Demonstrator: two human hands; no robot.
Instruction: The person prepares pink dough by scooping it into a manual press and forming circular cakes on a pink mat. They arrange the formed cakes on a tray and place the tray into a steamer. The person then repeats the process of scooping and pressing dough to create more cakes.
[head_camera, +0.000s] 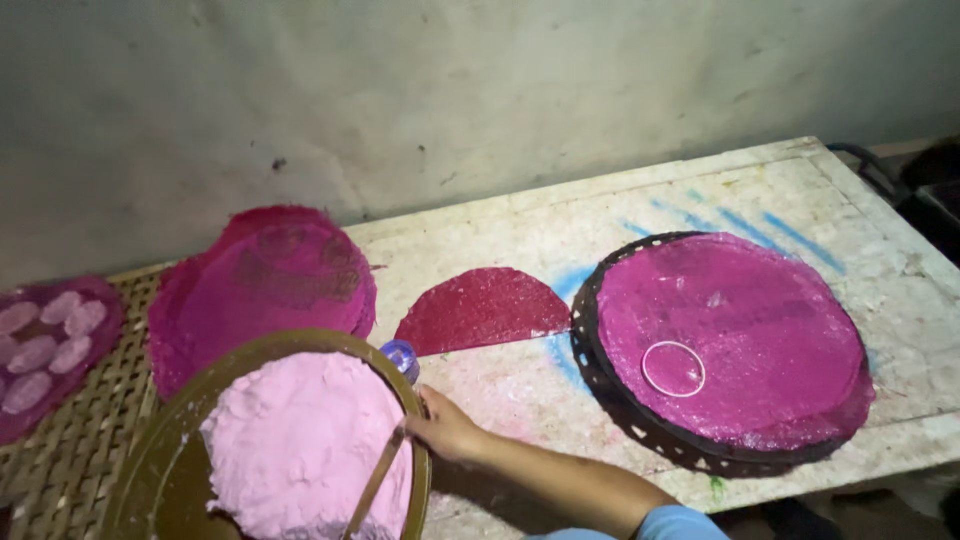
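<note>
Far left: dark magenta sheet with pale pink oval pieces (45, 345) on a woven cane surface (85, 440). Next right, stack of round magenta sheets (265, 280). Near left: round brass-coloured metal bowl (165, 470) holding a mound of pale pink dough (300, 440); thin stick (375, 485) leaning over its rim. One hand (445, 428) at the bowl's right rim, fingers curled together on the rim by the stick; which hand, cannot tell. Small blue-capped bottle (402, 357) just beyond. Centre: dark red half-round sheet (480, 308) on the whitish paint-marked table (900, 290). Right: round black perforated tray (610, 395) carrying a magenta disc (760, 330) with a white ring (673, 369).
</note>
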